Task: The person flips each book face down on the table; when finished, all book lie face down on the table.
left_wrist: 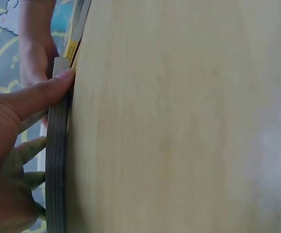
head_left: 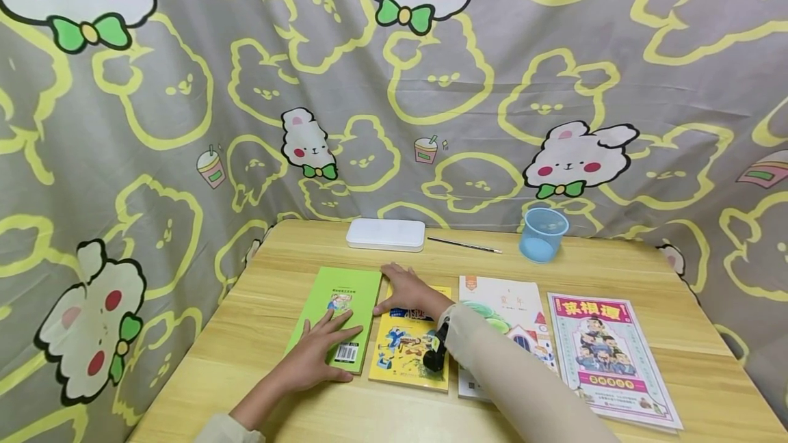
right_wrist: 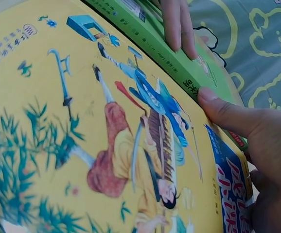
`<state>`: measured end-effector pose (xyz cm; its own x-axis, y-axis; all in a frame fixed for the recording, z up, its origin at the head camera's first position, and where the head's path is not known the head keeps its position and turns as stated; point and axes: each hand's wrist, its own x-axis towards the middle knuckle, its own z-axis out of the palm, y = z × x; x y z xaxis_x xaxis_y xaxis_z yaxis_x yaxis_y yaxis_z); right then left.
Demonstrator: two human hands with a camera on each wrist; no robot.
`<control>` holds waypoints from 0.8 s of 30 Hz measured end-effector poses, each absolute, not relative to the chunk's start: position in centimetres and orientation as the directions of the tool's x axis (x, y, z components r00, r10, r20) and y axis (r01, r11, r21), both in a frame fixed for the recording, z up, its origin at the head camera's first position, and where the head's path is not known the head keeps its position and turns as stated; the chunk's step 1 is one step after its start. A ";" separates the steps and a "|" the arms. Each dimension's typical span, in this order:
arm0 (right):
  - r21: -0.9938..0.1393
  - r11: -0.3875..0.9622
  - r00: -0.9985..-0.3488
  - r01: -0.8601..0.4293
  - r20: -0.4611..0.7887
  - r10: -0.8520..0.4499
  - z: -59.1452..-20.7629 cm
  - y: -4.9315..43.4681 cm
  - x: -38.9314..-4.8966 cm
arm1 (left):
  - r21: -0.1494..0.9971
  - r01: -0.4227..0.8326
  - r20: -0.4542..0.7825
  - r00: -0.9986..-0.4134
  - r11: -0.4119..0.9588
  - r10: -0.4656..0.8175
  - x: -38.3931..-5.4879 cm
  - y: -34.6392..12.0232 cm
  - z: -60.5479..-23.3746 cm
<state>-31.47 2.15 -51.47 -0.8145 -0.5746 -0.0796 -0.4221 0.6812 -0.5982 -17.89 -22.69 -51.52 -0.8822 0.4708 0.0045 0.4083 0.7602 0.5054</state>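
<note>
A green book [head_left: 334, 323] lies face down on the table, a barcode near its lower edge. My left hand [head_left: 318, 349] rests on it with the fingers spread, and its thumb [left_wrist: 58, 86] touches the near edge. Right of it is a yellow illustrated book [head_left: 411, 351]. My right hand [head_left: 409, 292] reaches over the yellow book's far end. Its thumb [right_wrist: 223, 108] touches the green book's spine, beside the yellow book's blue title band. The other fingers of that hand are partly hidden in the right wrist view.
A white book [head_left: 505, 292] lies partly under my right forearm, and a pink-bordered book [head_left: 609, 361] is farther right. Along the back stand a white case [head_left: 386, 234], a pencil [head_left: 464, 245] and a blue cup [head_left: 543, 238]. Patterned curtain [head_left: 468, 108] encloses the wooden table [head_left: 246, 313].
</note>
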 end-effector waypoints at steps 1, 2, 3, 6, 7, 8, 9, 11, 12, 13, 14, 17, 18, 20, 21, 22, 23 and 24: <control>-0.597 0.683 -0.814 -0.421 -0.083 -0.575 -51.4 2.2 -31.4 | 0.505 0.408 0.003 -0.882 0.761 0.471 -17.9 -22.7 -51.5; -0.597 0.683 -0.814 -0.421 -0.085 -0.575 -51.3 2.1 -31.4 | 0.504 0.408 0.002 -0.882 0.762 0.471 -17.9 -22.6 -51.5; -0.598 0.683 -0.813 -0.420 -0.085 -0.575 -51.3 2.1 -31.5 | 0.502 0.408 0.001 -0.882 0.763 0.471 -17.9 -22.6 -51.5; -0.608 0.680 -0.814 -0.410 -0.093 -0.574 -51.2 2.2 -31.4 | 0.498 0.408 -0.001 -0.882 0.765 0.471 -17.9 -22.6 -51.4; -0.611 0.677 -0.815 -0.409 -0.089 -0.573 -51.2 2.2 -31.5 | 0.497 0.409 -0.002 -0.882 0.766 0.472 -17.9 -22.6 -51.4; -0.612 0.677 -0.816 -0.408 -0.088 -0.571 -51.3 2.2 -31.5 | 0.497 0.409 -0.003 -0.881 0.765 0.472 -17.9 -22.6 -51.3; -0.613 0.678 -0.818 -0.406 -0.088 -0.569 -51.3 2.2 -31.5 | 0.498 0.408 -0.004 -0.881 0.765 0.473 -17.9 -22.6 -51.3; -0.614 0.679 -0.824 -0.402 -0.081 -0.561 -51.5 2.1 -31.6 | 0.498 0.410 -0.005 -0.880 0.765 0.475 -17.9 -22.6 -51.3; -0.614 0.679 -0.826 -0.402 -0.077 -0.559 -51.6 2.1 -31.7 | 0.496 0.411 -0.005 -0.880 0.765 0.476 -17.9 -22.6 -51.3; -0.614 0.679 -0.828 -0.402 -0.074 -0.556 -51.6 2.1 -31.7 | 0.495 0.413 -0.005 -0.879 0.765 0.477 -17.9 -22.6 -51.3; -0.613 0.681 -0.829 -0.401 -0.072 -0.554 -51.7 2.0 -31.7 | 0.495 0.413 -0.004 -0.879 0.764 0.477 -17.8 -22.6 -51.3; -0.614 0.680 -0.833 -0.400 -0.066 -0.550 -51.8 2.0 -31.7 | 0.494 0.415 -0.003 -0.878 0.764 0.478 -17.8 -22.6 -51.3; -0.614 0.680 -0.833 -0.401 -0.065 -0.549 -51.9 2.0 -31.7 | 0.497 0.414 -0.003 -0.878 0.762 0.479 -17.8 -22.6 -51.3; -0.612 0.682 -0.835 -0.401 -0.062 -0.547 -51.9 2.0 -31.7 | 0.502 0.414 -0.001 -0.877 0.759 0.480 -17.8 -22.5 -51.3; -0.612 0.682 -0.836 -0.400 -0.062 -0.546 -51.9 2.0 -31.7 | 0.503 0.416 0.001 -0.877 0.758 0.480 -17.8 -22.5 -51.3; -0.611 0.684 -0.837 -0.400 -0.062 -0.544 -52.0 2.0 -31.7 | 0.504 0.417 0.003 -0.877 0.757 0.481 -17.7 -22.5 -51.3; -0.611 0.684 -0.838 -0.399 -0.061 -0.543 -52.0 2.0 -31.7 | 0.505 0.417 0.004 -0.877 0.756 0.481 -17.7 -22.5 -51.3; -0.611 0.684 -0.839 -0.398 -0.060 -0.541 -52.0 2.0 -31.7 | 0.505 0.417 0.006 -0.877 0.756 0.480 -17.7 -22.5 -51.3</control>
